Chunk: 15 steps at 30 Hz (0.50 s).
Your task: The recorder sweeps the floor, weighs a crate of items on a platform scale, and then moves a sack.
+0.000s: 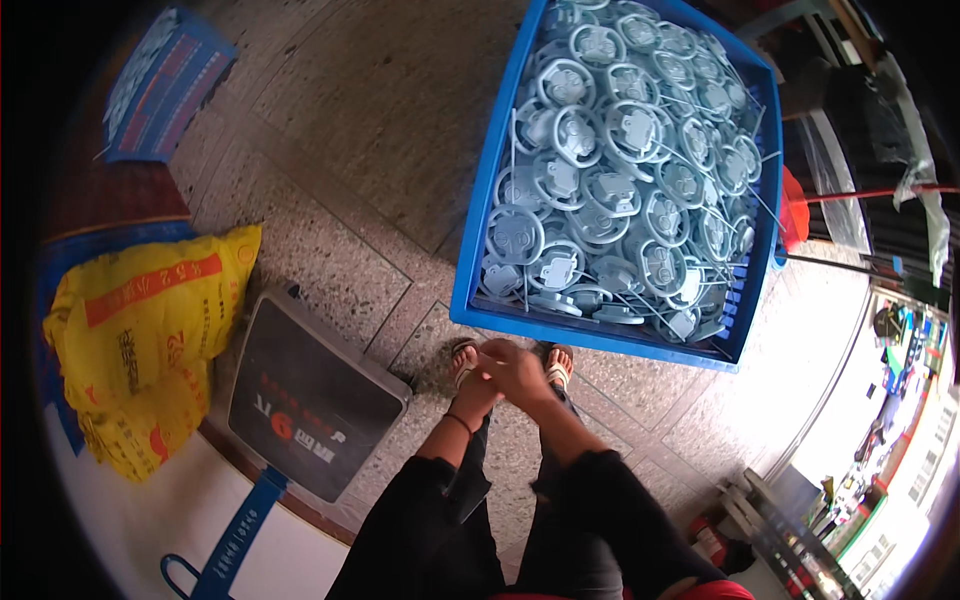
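My left hand (pixel 474 396) and my right hand (pixel 516 372) meet in front of me, above my sandalled feet. The right hand lies over the left with its fingers curled in toward it. Most of the left fingers are covered by the right hand. Whether anything small is between them I cannot make out. Just beyond my hands stands a blue plastic crate (pixel 600 338). It is heaped with many round, pale grey-blue plastic pieces (pixel 580 135), each a ring around a raised shape, with thin straight stems among them. Neither hand touches the crate.
Left of my feet a dark platform scale (pixel 310 395) lies on the speckled tile floor (pixel 350 270). Beside it slumps a yellow printed sack (pixel 150 340). A blue printed box (pixel 165 90) stands at the far left. Past the crate's right side is a red object (pixel 792 210).
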### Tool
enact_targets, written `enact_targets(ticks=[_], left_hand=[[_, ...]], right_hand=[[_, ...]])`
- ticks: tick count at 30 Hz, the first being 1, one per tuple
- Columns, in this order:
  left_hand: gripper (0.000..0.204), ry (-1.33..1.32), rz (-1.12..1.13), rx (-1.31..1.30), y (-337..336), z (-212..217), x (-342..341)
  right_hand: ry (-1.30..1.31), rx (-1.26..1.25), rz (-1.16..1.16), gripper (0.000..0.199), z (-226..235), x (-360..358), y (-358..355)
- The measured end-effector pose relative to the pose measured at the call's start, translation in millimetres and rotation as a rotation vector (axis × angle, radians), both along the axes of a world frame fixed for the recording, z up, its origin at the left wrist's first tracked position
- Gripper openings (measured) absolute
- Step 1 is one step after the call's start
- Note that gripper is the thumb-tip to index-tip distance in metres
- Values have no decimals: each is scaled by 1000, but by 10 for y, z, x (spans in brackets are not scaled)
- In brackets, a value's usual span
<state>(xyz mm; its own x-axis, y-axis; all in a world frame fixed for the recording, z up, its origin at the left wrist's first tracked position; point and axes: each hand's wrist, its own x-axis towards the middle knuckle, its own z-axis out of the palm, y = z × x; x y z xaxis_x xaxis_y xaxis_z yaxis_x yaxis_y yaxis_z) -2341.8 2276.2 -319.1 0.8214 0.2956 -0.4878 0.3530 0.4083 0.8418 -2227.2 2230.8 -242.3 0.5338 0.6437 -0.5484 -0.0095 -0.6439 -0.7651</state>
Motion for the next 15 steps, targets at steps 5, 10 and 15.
enact_targets(ticks=[5,10,15], left_hand=[[45,159,128,-423,-337,367,486],[41,177,251,-274,-863,355,1246],[37,214,841,-540,-1234,3,1755]], right_hand=[[-526,-15,-288,17,44,1336,-1648],[-1200,-508,-424,69,-201,2859,-3947],[-207,-127,-604,61,-286,3168,-4036]])
